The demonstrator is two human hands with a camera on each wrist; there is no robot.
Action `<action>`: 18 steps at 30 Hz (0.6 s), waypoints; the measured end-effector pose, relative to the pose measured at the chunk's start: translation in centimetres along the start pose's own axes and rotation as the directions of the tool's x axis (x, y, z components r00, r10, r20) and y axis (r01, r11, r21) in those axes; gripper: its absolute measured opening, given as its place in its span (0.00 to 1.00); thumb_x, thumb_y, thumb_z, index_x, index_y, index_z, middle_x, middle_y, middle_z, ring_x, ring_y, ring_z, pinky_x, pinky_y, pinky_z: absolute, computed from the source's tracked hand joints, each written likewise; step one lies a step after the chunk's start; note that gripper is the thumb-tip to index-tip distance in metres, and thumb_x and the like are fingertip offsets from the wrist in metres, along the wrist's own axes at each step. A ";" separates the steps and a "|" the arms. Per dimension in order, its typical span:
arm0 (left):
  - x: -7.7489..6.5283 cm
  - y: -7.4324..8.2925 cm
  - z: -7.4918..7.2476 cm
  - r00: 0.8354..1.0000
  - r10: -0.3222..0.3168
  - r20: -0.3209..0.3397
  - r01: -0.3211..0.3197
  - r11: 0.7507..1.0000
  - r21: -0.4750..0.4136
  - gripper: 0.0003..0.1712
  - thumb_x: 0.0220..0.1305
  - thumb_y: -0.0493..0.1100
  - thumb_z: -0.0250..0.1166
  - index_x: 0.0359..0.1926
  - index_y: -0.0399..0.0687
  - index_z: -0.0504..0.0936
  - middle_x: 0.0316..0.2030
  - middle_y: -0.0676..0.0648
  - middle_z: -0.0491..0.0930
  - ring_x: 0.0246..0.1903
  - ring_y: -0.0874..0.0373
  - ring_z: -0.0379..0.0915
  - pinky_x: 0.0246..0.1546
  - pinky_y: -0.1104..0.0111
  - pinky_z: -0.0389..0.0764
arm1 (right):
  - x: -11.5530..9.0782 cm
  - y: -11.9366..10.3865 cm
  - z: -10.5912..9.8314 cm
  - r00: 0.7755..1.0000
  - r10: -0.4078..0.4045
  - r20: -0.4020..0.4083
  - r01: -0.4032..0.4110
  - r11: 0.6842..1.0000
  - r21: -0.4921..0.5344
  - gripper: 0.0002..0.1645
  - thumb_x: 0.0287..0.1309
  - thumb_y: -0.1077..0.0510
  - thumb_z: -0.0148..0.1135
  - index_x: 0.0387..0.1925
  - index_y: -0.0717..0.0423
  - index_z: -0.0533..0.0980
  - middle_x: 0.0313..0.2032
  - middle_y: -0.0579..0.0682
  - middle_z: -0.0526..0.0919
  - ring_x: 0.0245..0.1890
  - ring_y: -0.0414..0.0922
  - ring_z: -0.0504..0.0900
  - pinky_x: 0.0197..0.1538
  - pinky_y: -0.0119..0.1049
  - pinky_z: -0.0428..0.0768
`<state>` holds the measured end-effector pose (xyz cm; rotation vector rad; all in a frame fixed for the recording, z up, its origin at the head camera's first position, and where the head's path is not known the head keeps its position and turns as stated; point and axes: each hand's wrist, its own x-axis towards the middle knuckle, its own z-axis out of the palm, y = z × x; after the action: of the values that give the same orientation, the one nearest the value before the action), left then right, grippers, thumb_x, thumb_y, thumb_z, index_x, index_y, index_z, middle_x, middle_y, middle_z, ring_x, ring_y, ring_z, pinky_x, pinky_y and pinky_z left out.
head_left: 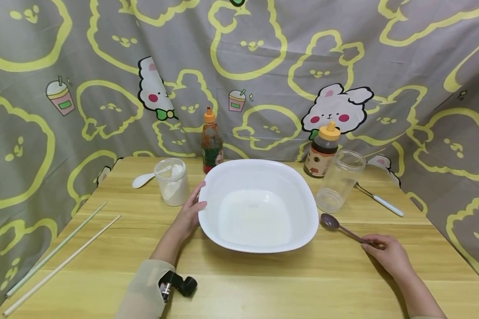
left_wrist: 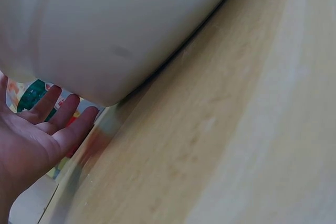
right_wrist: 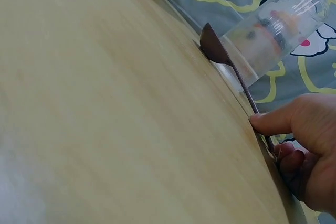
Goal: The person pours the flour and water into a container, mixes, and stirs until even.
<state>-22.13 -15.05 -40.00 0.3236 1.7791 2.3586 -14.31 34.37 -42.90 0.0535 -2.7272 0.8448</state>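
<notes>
A large white basin [head_left: 259, 241] stands mid-table. At its left side, my left hand [head_left: 188, 212] holds the rim, thumb at the edge; in the left wrist view its other fingers [left_wrist: 65, 111] reach under the rim beside the outer wall [left_wrist: 121, 30]. My right hand [head_left: 391, 257] pinches the handle end of a dark brown spoon [head_left: 330, 221] low over the table, right of the basin. In the right wrist view, the thumb [right_wrist: 273, 121] lies on the spoon's handle. An uncovered clear jar [head_left: 339, 186] stands just behind the spoon's bowl.
Left of the basin are a jar of white powder [head_left: 173, 188], a white spoon [head_left: 143, 180] and two sticks [head_left: 64, 261]. Behind stand a red sauce bottle [head_left: 211, 146] and a dark syrup bottle [head_left: 321, 155]. A pale-handled utensil [head_left: 387, 206] lies at right. A patterned curtain [head_left: 255, 53] hangs behind.
</notes>
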 end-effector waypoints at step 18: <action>0.2 2.6 0.0 1.000 0.009 -0.020 -0.005 0.985 0.172 0.36 0.56 0.37 0.54 0.65 0.52 0.51 0.60 0.38 0.54 0.55 0.47 0.54 0.51 0.58 0.61 | 2.7 -4.8 -2.7 0.994 -0.079 -0.075 0.089 0.985 0.150 0.26 0.47 0.57 0.61 0.50 0.60 0.70 0.41 0.58 0.66 0.25 0.42 0.71 0.20 0.35 0.70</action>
<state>-22.38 -15.72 -37.50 0.3292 1.9994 2.2250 -15.61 32.05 -37.42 0.1665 -2.5719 1.0106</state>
